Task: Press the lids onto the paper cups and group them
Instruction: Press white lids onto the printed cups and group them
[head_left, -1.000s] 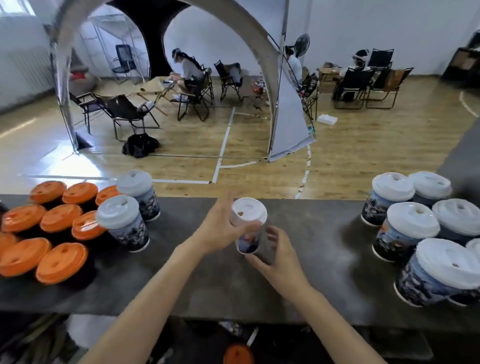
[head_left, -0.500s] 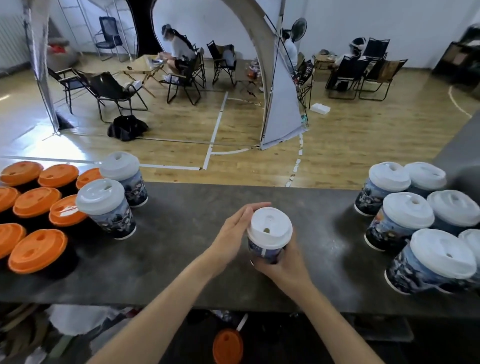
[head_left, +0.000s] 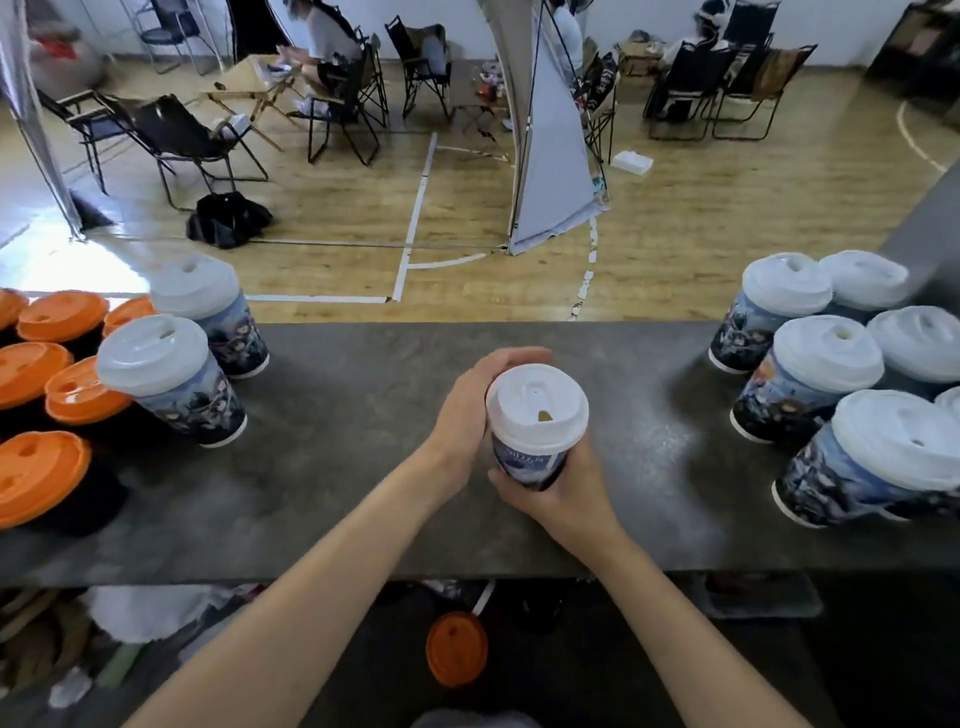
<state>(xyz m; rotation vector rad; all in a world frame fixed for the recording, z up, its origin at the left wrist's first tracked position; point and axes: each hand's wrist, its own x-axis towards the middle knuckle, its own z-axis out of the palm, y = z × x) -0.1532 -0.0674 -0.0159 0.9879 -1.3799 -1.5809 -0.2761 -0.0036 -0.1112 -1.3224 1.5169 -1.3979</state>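
Dark counter (head_left: 337, 467), with white-lidded cups (head_left: 826, 374) clustered at its right end and orange-lidded cups (head_left: 31, 369) at its left. At mid-counter a person holds one paper cup (head_left: 524, 462), its white lid (head_left: 537, 408) seated on top. The left hand (head_left: 470, 410) has its fingers curled round the cup's far side, and the right hand (head_left: 556, 493) has its fingers clamped on the lower wall.

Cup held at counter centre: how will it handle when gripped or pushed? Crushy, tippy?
Likely light: a paper cup, held by the left hand and right hand. Walls may buckle under a hard squeeze; the white lid on its rim should stiffen the top. Narrower base than top, so a high push could tip it.
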